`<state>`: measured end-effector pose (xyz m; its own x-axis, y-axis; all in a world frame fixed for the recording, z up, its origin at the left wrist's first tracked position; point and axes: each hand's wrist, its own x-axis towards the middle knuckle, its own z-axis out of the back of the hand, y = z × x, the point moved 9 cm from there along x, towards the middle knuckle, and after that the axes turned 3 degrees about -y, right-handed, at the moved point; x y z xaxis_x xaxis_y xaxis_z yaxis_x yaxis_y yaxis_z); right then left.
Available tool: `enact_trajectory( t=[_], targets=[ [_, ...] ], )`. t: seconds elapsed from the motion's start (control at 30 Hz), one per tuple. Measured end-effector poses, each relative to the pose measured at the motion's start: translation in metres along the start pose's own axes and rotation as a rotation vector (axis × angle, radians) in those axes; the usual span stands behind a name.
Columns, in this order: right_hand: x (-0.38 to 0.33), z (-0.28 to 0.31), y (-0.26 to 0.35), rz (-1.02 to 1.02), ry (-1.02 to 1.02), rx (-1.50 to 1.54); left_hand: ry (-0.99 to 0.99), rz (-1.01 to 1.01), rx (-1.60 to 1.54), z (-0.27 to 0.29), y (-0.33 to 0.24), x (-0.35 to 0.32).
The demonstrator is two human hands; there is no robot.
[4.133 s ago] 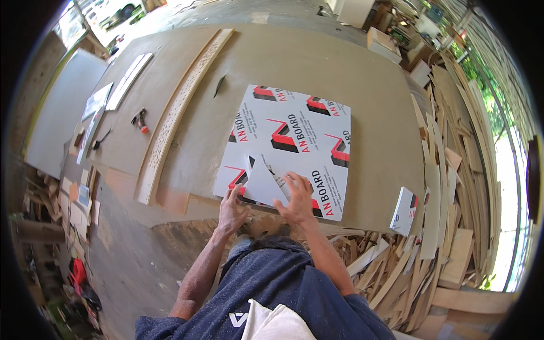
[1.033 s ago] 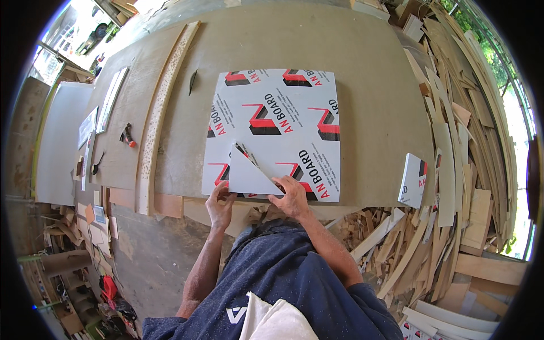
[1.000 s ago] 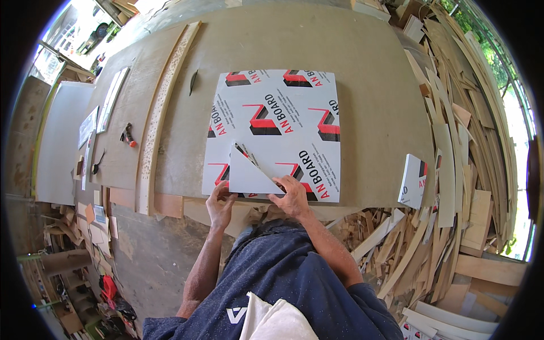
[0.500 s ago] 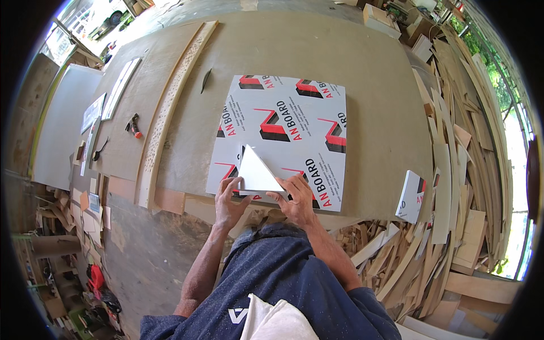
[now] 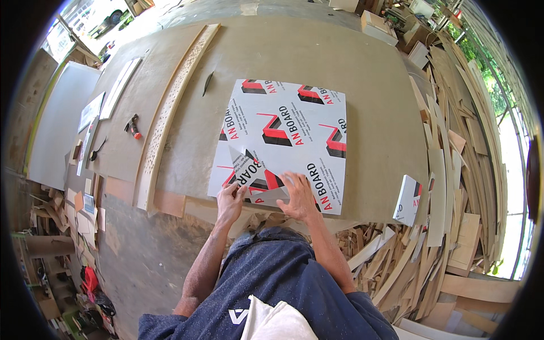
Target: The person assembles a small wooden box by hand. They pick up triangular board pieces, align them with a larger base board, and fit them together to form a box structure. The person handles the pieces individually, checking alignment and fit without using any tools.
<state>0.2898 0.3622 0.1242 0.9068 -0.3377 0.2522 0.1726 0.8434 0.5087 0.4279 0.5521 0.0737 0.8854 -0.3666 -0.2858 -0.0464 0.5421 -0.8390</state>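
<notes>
A large square board (image 5: 306, 122), white with a red and black printed pattern, lies flat on the big worktable at its near side. On its near left part is a small triangular board piece (image 5: 249, 173), printed face up, so its outline blends into the board beneath. My left hand (image 5: 229, 204) grips the triangle's near left corner, thumb and fingers closed on its edge. Beside the triangle's right end, my right hand (image 5: 297, 195) has its fingers spread and slightly blurred. Whether its thumb touches the piece I cannot tell.
Left of the board, a long perforated wooden strip (image 5: 173, 113) crosses the table. A black and orange hand tool (image 5: 133, 127) lies beyond it. At the near right edge sits a small printed offcut (image 5: 407, 201). Wood scraps (image 5: 391, 266) pile up beside the table on the right.
The triangular piece has turned from its plain white face to its printed face. My right hand has let go of its right corner and its fingers have opened.
</notes>
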Motion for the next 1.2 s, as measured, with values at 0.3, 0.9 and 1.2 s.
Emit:
enact_trajectory(
  t=[0.3,0.9,1.2],
  targets=[
    [-0.041,-0.014,0.0,-0.064,-0.091,0.088,0.013,-0.503,0.303,0.003,-0.032,-0.023],
    [-0.048,-0.012,-0.001,0.075,-0.254,0.119,-0.245,-0.698,0.219,0.003,-0.002,-0.043],
    [-0.05,-0.02,-0.002,0.082,-0.229,0.122,-0.082,-0.145,-0.318,0.007,0.046,-0.001]
  ],
)
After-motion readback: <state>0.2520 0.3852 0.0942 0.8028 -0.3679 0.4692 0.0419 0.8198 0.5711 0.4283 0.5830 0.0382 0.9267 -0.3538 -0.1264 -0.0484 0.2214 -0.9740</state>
